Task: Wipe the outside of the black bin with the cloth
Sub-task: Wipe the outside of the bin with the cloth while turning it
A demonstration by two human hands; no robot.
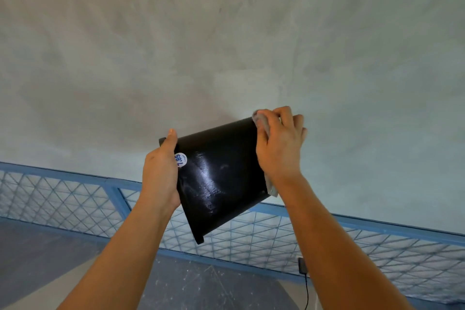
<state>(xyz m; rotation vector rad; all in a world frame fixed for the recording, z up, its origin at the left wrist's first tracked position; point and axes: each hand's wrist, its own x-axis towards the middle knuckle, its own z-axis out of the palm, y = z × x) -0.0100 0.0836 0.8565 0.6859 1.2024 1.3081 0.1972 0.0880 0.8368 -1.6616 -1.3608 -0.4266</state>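
Two bare forearms rise from the near edge; left grip (161,171) clamps the black bin (221,176) by its left flank, thumb laid up the wall, fingers curled out of sight behind; likely a steadying hold, so the wipe has something to push against. Bin held aloft and tilted, clear of any surface, before a grey wall (226,45); round price sticker (181,160) just beside the left thumb. Right grip (279,148) pinches the grey cloth (260,118) against the bin's right flank, fingers curled over its upper right corner; cloth tail hangs under the wrist. Glossy near face looks streaked; judged mid-wipe. Blue mesh railing (75,196) below, farther off.
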